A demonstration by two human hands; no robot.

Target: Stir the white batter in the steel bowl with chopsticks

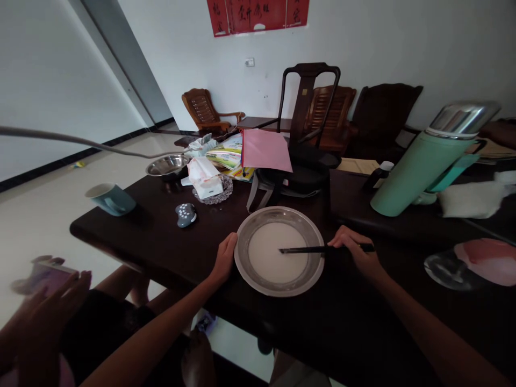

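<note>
A round metal bowl [279, 291] with whitish liquid [268, 263] in it sits near the front edge of the dark table. My left hand [224, 259] is closed on the bowl's left rim, thumb on top; its other fingers are mostly hidden. From the right, my right hand [355, 248] grips dark chopsticks [304, 250], held nearly level across the bowl's right rim. Their tips reach the liquid near the middle of the bowl.
A blue mug [116, 200], a grey game controller [186, 215], a glass dish [221, 194] with tissues and a steel basin [167, 166] stand left. A green thermos [419, 166] stands right. Another person's hands [60, 301] hold a phone at lower left.
</note>
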